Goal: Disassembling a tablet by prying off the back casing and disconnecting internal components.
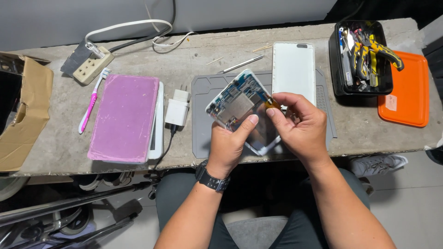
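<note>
We see an opened phone (pixel 240 106), its back off and circuit board showing, held tilted above a grey work mat (pixel 205 133). The left hand (pixel 228 145) grips its lower edge, thumb pressed on the board. The right hand (pixel 300 127) pinches a small yellowish piece (pixel 272 103) at the phone's right edge, fingers closed. Just beyond lies a white back cover (pixel 294 69); a charger (pixel 177 108) and pink-cased tablet (pixel 124 117) sit left.

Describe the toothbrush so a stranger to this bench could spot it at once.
Start at the grey workbench and find the purple-covered tablet on its left half. Just left of that tablet, below the beige power strip, lies the toothbrush: the only slim pink-and-white stick there, bristles pointing away from the person.
</note>
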